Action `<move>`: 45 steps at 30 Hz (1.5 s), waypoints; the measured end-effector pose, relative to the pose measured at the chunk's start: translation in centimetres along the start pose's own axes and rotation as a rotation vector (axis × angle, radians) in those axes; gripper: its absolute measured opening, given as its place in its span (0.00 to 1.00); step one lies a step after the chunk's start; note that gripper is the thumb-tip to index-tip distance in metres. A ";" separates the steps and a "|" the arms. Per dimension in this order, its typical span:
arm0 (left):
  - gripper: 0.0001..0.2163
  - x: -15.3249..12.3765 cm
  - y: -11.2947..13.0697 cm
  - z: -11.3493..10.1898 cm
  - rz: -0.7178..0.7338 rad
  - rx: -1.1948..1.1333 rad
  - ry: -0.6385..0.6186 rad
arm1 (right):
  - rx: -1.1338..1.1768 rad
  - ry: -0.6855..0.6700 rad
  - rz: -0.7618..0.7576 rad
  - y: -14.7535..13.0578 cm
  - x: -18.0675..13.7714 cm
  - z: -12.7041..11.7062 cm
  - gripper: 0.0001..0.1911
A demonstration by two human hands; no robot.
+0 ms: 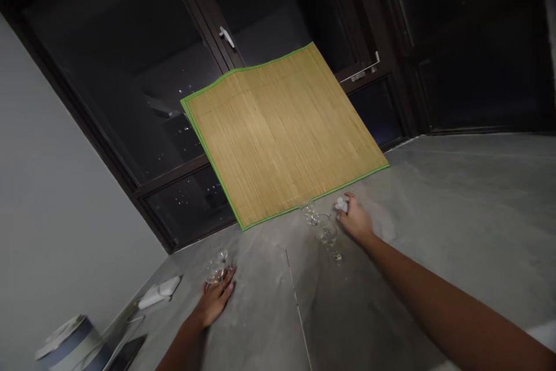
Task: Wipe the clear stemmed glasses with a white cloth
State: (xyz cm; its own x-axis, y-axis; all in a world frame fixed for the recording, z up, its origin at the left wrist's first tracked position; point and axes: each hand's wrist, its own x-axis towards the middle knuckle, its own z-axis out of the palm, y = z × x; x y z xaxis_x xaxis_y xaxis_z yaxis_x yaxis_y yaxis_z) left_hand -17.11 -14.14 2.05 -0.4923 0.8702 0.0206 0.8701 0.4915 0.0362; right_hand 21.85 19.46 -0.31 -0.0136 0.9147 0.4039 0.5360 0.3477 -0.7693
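My left hand (214, 302) rests low on the grey surface, fingers stretched out, beside a small group of clear glass pieces (223, 256); whether it touches them I cannot tell. On the right, my right hand (357, 220) has its thumb and fingers around a small white object (341, 204) whose kind I cannot make out. Just left of that hand stand several clear, rounded glass pieces (326, 231), perhaps small glassware; their outlines are faint. Behind them a bamboo mat (286, 133) with green edging leans upright against the window.
Dark-framed windows (208, 18) with a white handle (226, 37) rise behind the grey stone surface (269, 301). At the lower left are a white device (160, 292), a cable, a dark flat object (125, 353) and a blue-and-white cylindrical container (72, 345).
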 end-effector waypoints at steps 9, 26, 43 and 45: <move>0.28 0.2 -0.9 0.8 -0.004 -0.038 0.053 | 0.003 0.005 -0.022 0.2 0.2 0.3 0.28; 0.27 0.4 -2.5 1.4 0.014 -0.444 0.366 | 0.013 -0.005 -0.064 0.4 0.2 0.4 0.26; 0.17 -7.5 5.9 -0.2 0.065 -0.324 0.454 | 0.026 -0.020 -0.007 0.1 0.1 0.2 0.29; 0.17 -7.6 12.1 0.0 0.252 -0.364 0.343 | 0.027 -0.014 -0.007 0.1 0.0 0.1 0.29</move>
State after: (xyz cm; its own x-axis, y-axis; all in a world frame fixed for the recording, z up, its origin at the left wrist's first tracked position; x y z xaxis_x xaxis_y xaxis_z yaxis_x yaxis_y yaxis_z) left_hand -2.83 -14.77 2.31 -0.3018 0.8678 0.3948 0.9283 0.1730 0.3292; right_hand 21.80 19.56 -0.42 -0.0289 0.9150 0.4025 0.5126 0.3592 -0.7799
